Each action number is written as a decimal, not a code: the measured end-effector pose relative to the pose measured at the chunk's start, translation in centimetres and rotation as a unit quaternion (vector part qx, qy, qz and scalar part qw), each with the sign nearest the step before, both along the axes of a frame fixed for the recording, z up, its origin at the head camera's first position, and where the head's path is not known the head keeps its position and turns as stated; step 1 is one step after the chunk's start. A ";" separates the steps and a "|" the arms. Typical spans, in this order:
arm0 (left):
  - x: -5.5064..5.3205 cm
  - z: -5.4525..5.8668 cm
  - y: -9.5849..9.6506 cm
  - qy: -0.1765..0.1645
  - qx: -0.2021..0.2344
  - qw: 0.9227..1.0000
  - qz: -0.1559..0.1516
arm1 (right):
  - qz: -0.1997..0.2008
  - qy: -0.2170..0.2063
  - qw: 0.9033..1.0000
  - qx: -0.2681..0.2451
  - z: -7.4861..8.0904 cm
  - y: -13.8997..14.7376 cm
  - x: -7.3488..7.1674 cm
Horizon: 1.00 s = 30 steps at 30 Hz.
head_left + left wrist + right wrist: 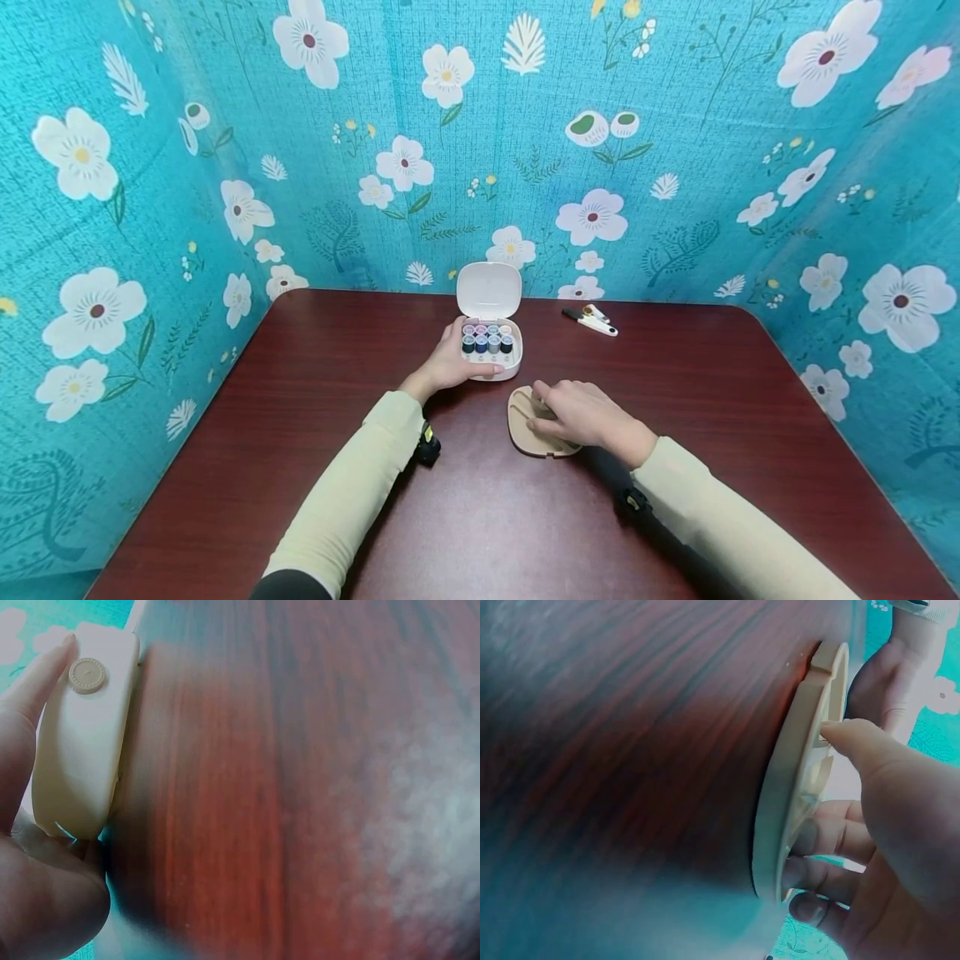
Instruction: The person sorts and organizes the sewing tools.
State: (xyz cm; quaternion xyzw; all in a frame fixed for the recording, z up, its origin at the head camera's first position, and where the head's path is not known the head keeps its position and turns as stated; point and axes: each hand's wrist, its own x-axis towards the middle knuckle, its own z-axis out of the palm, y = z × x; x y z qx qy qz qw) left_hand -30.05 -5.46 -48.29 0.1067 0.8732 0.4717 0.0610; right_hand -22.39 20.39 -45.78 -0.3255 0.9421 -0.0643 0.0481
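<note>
An open white sewing box (517, 357) stands near the back of the table, its lid (489, 289) raised. Several thread spools (481, 342) in blue, grey and pink tones sit inside in two rows. My left hand (446, 360) grips the box from its left side, thumb along the front. A round tan button (87, 676) shows on the box wall in the left wrist view. Closer to me, a shallow tan tray (528, 439) with moulded compartments lies on the table. Thumb and curled fingers of my right hand (588, 412) hold it, hiding its right part.
Small thread snips (598, 324) with white and black parts, beside a small gold-coloured item, lie behind the right hand. The dark red wooden table (300, 417) ends at a blue floral curtain (450, 167) at the back and sides.
</note>
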 end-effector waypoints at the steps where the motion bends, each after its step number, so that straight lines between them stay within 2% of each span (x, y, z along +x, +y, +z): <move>1: 0.0 0.0 0.0 0.000 0.000 1.000 0.000 | 0.005 0.004 1.000 0.000 0.0 0.0 0.0; 15: 0.0 0.0 0.0 0.000 -0.005 1.000 -0.004 | 0.019 0.003 0.999 -0.026 -0.2 0.1 -0.4; 22: 0.1 0.3 0.1 0.009 0.003 1.000 -0.003 | 0.020 0.010 0.999 -0.041 0.4 0.4 -0.6; 30: 0.0 0.0 0.0 0.009 0.002 1.000 -0.004 | 0.016 0.021 0.998 -0.050 0.9 0.4 -0.8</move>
